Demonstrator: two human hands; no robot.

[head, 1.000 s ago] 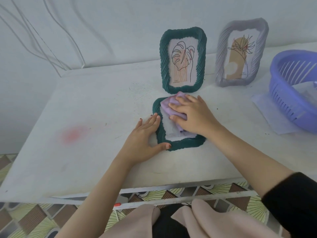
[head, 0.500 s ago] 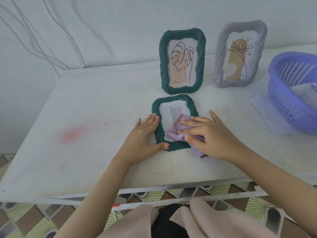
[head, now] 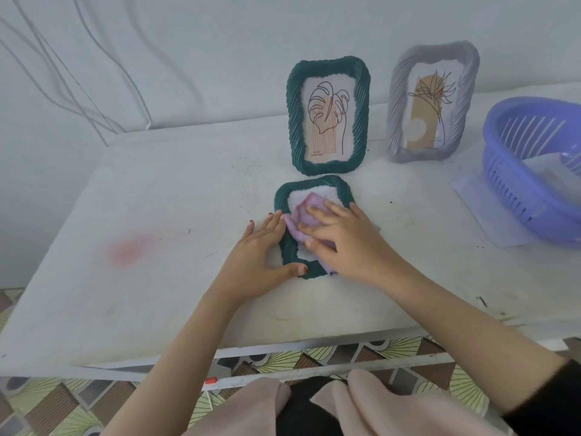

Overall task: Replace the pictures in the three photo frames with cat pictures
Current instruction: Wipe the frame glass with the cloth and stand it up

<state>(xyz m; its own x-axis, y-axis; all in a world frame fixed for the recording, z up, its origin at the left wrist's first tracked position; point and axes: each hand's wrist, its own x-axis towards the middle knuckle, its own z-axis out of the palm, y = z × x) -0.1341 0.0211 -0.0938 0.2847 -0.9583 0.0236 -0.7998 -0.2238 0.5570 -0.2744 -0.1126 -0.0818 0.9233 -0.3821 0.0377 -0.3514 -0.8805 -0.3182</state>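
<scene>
Right hand (head: 349, 243): straight fingers press a lilac cloth (head: 303, 215) onto the lying green frame (head: 314, 184).
Left hand (head: 257, 256): fingers stretched along its left side, thumb on lower border.
Frame place: flat, middle of white tabletop (head: 157, 199), picture covered.
Back edge: green standing frame (head: 295, 121), grey frame (head: 396, 121), upright.
Right edge: purple basket (head: 515, 196) on paper sheet (head: 478, 209).
</scene>
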